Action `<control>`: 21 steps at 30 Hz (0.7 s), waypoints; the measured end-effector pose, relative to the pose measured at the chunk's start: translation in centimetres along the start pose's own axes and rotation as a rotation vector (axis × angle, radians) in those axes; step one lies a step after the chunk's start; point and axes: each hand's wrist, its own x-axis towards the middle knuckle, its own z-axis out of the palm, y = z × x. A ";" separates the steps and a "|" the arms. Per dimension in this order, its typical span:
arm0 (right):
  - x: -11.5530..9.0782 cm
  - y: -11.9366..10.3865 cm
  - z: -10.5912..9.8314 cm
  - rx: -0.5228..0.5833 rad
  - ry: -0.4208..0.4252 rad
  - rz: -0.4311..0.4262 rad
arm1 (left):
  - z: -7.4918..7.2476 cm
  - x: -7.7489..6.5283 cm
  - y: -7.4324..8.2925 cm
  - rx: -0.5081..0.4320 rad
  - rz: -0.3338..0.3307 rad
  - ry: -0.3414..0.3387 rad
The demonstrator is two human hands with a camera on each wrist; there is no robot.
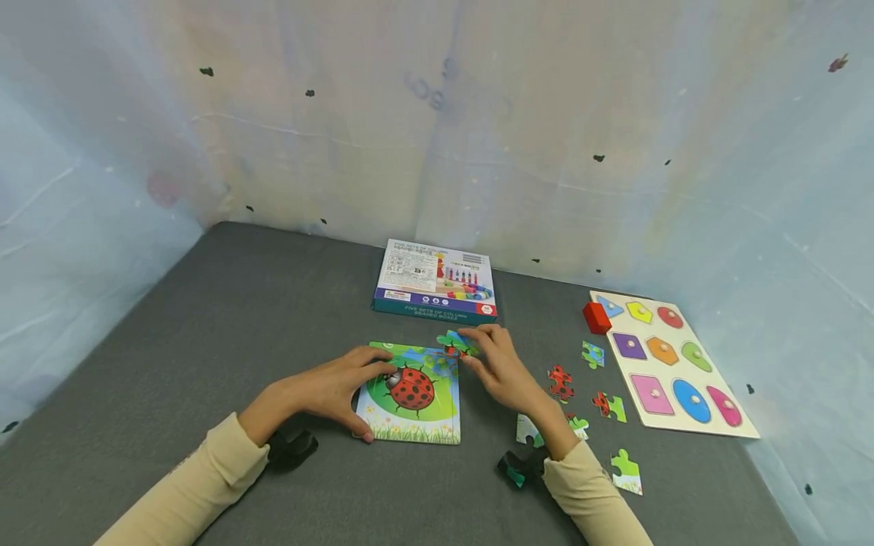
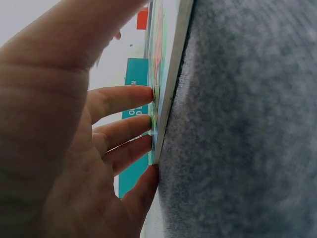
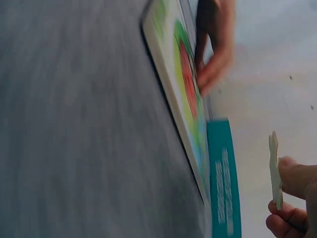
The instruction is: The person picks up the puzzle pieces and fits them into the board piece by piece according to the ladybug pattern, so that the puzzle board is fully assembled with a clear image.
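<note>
Right sleeve [image 1: 594,489]'s up front, and that wrist is partly blocking some loose puzzle pieces [image 1: 561,383]. Left hand [image 1: 328,388] is spread wide, touching the ladybug board [image 1: 437,413]. Right hand [image 1: 504,370] is pinching a puzzle piece [image 1: 450,340] over its far right corner. Red block [image 1: 597,318] sits by the shape board [image 1: 672,371] off right; beaded-box set [image 1: 435,280]'s just behind the ladybug one.

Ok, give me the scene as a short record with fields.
Left hand: touches the square ladybug-picture board
Right hand: pinches a blue, green and red jigsaw piece
Loose: multicoloured jigsaw pieces, right of the ladybug board
Far side: white and teal cardboard box
Far right: cream board with coloured shapes, red block beside it
</note>
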 end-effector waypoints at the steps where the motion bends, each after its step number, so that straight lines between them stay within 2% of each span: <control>1: 0.3 -0.3 0.4 0.000 -0.007 -0.015 | 0.0 0.0 0.0 -0.001 0.002 0.000; 6: 1.4 -1.2 2.1 0.012 -0.026 -0.081 | 0.1 0.1 -0.1 -0.001 0.009 0.001; 14: 2.2 -0.9 4.7 0.041 -0.060 -0.086 | 0.1 0.1 0.0 -0.007 0.014 0.008; 21: 2.3 -0.8 5.7 0.041 -0.034 -0.149 | 0.2 0.0 0.0 -0.018 -0.006 -0.003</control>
